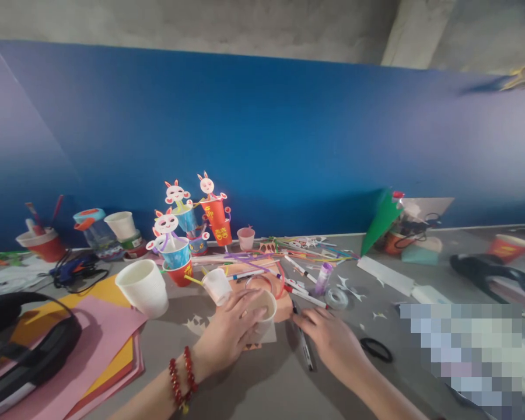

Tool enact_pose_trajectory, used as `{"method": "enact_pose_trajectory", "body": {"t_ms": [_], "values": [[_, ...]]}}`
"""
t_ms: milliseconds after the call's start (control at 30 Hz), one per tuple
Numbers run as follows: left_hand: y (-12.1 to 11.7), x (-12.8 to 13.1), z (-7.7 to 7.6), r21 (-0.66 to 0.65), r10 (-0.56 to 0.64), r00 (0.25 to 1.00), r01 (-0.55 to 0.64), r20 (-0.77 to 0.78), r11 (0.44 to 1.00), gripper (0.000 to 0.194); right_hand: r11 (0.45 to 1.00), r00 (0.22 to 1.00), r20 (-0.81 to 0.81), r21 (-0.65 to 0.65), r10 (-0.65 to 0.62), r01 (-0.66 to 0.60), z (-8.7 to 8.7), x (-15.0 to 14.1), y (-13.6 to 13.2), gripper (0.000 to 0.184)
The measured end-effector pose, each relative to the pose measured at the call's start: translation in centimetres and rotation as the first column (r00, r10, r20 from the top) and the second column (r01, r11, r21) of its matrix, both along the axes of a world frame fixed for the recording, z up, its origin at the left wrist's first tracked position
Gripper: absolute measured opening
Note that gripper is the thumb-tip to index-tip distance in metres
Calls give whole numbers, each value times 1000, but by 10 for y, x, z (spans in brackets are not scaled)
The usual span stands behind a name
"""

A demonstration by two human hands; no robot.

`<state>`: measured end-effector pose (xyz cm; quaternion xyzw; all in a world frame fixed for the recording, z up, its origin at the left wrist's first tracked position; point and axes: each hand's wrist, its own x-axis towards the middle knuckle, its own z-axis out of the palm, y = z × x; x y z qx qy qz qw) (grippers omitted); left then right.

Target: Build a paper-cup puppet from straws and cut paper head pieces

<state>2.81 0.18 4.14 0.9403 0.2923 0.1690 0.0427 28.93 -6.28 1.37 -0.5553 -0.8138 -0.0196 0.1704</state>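
My left hand [231, 329], with a red bead bracelet on the wrist, is wrapped round a white paper cup [265, 308] standing on the grey table. My right hand [328, 335] lies just right of it, fingers curled down onto a black marker pen [305, 349] on the table. Right behind the held cup lies a smaller white cup [216, 286] on its side, and a larger white paper cup [143, 287] stands to the left.
Pink, yellow and red paper sheets [100, 338] and black headphones [21, 344] lie at left. Bunny-decorated cups [179, 245], straws and markers [289, 268], a tape roll [336, 298] and a glue stick [322, 277] crowd the middle. A blue wall [262, 146] stands behind.
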Motion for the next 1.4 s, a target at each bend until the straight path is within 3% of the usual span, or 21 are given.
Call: {"method": "enact_pose_trajectory", "body": {"t_ms": [100, 167, 233, 300, 467, 600, 700, 900, 1200, 1400], "values": [[-3, 1, -2, -9, -1, 999, 2, 54, 1000, 55, 995, 978, -200, 81, 65, -49, 17, -14, 5, 48], [-4, 1, -6, -2, 5, 994, -4, 114, 1000, 67, 985, 942, -299, 119, 154, -123, 26, -28, 11, 60], [-4, 1, -13, 13, 6, 986, -8, 165, 1000, 78, 980, 913, -358, 104, 194, -168, 27, -44, 18, 80], [-3, 0, -21, 22, -20, 979, 16, 201, 1000, 86, 985, 889, -424, 63, 172, -161, 19, -57, 27, 86], [-6, -4, -35, -61, -58, 927, 87, 370, 994, 96, 994, 792, -602, 22, 101, -109, -3, -61, 41, 71], [-8, -6, -37, -169, 97, 895, -25, 435, 985, 104, 997, 645, -761, 76, 64, -9, 3, -40, 37, 54], [-7, -6, -37, -233, 103, 909, -6, 404, 972, 106, 989, 589, -808, 75, -15, 127, 11, -22, 32, 54], [-7, -6, -39, -241, 93, 934, -8, 344, 971, 103, 989, 639, -768, 55, -44, 134, 7, -8, 25, 56], [-10, -5, -37, -201, 81, 931, -9, 355, 979, 97, 998, 754, -657, 41, -10, 49, 0, -28, 25, 57], [-8, -5, -36, -115, 142, 923, -108, 358, 988, 77, 995, 778, -627, 50, -34, 84, 6, -33, 36, 56]]}}
